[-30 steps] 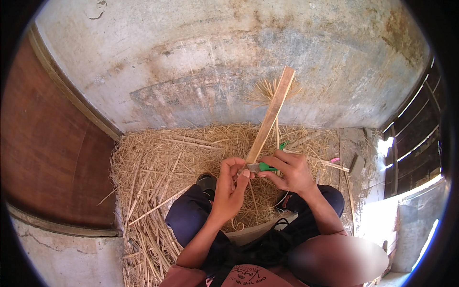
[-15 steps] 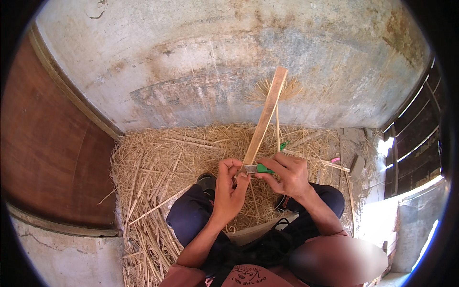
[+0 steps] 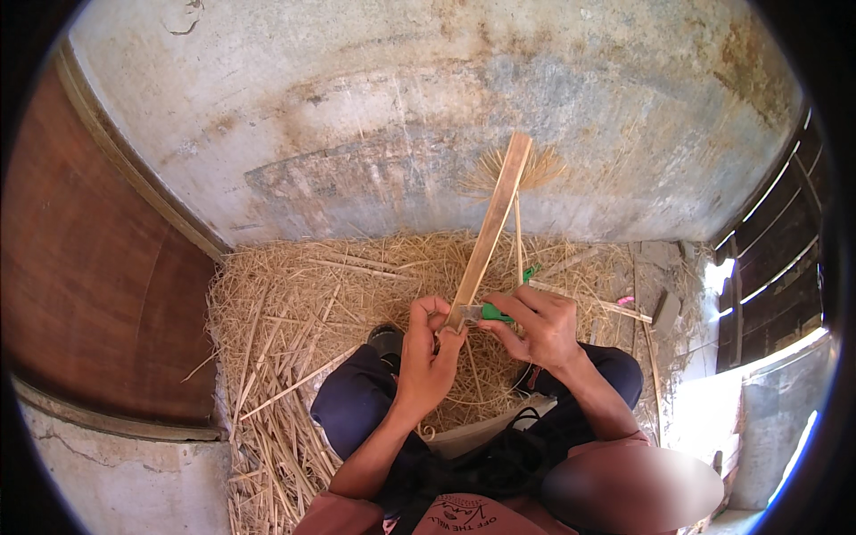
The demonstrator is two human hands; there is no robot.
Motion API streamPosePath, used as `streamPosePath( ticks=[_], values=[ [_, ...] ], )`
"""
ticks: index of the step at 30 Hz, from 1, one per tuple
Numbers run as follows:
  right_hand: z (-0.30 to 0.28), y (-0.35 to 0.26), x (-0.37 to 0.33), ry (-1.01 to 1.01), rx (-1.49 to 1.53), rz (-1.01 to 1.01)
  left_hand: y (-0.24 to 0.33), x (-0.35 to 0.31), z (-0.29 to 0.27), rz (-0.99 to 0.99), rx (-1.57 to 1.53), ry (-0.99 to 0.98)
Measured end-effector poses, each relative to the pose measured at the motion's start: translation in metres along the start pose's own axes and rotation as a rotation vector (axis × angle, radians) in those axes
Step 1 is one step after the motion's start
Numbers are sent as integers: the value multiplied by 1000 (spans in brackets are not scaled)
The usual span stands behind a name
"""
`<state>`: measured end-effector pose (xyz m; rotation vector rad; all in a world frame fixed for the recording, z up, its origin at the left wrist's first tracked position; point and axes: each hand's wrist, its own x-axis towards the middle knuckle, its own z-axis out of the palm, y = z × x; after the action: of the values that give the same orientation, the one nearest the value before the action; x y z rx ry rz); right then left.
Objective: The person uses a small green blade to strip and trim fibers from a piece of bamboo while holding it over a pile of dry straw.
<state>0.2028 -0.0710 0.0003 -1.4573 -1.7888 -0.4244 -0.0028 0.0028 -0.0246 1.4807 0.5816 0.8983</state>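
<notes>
Left hand: thumb and fingers pinched narrow on the near end of a flat wooden slat. Slat runs from that grip toward the far wall, tilted a little right at its far end, over the floor between the two bent knees

Right hand: closed round the green handle of a knife; its short metal blade points left and lies at the right edge of the slat, just beside the left fingertips. Depth of any cut: cannot tell

Surroundings: pale curled shavings spread over the floor; long thin strips heaped at near left. Behind the slat, a fan of thin bristles by the far wall. To the right, a grey block with a small pink scrap near it. Brown panel at far left
</notes>
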Motion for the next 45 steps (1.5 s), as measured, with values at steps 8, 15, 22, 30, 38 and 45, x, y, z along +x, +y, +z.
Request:
streamPosePath(
  ticks=[8, 15, 22, 30, 38, 45],
  values=[
    [-7, 20, 3, 53, -25, 117, -5, -5, 0, -44, 72, -19],
    [-11, 21, 5, 15, 23, 117, 7, -3, 2, -83, 110, -44],
    [-11, 16, 5, -6, 60, 132, 8, 4, 3, -129, 77, -26],
    [-11, 13, 3, 27, -11, 130, 17, 1, 10, -115, 186, 68],
    [-10, 12, 6, 53, -22, 123, 17, -1, 8, -56, 255, 86],
    [-9, 16, 5, 64, -46, 135, 19, -2, 6, -87, 256, 77]
  ],
)
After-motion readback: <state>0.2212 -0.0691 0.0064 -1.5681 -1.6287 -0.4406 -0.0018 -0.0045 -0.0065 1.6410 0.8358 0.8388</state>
